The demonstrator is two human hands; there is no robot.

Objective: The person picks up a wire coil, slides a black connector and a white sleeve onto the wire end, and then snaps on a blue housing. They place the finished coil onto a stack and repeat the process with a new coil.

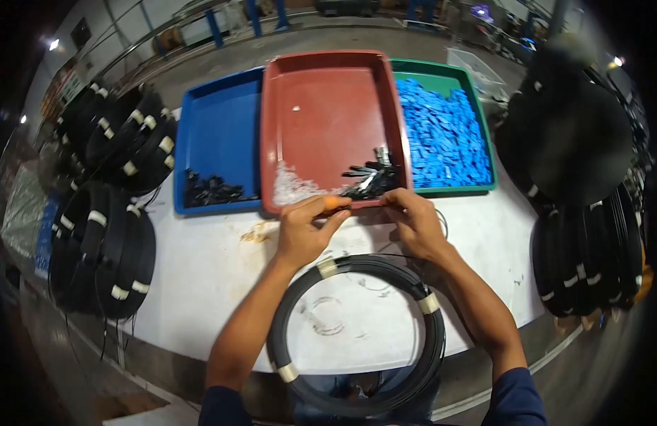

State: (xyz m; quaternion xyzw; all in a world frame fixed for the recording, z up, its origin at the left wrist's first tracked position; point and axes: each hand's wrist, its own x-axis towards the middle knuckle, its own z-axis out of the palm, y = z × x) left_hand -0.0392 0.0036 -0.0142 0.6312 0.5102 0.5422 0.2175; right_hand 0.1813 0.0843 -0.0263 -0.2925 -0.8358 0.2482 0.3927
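Note:
Just in front of the red tray's near edge, my left hand point(305, 228) and my right hand point(416, 226) are both closed in a pinch. A short stretch of thin black cable point(367, 206) runs between their fingertips; its exact end is too small to make out. Something orange covers a fingertip of my left hand. Below my hands lies a large coil of black cable point(277, 323), bound with pale tape bands. A loose strand loops near my right wrist. Black slender pieces point(371, 177) and small clear pieces point(293, 186) lie in the red tray point(321, 92), close to my fingers.
A blue tray point(218, 135) on the left holds black pieces point(209, 190). At the right, a green tray point(481, 113) holds a heap of blue pieces point(442, 135). Stacked black cable coils stand at the left point(101, 248) and right point(587, 255) of the white table point(194, 284).

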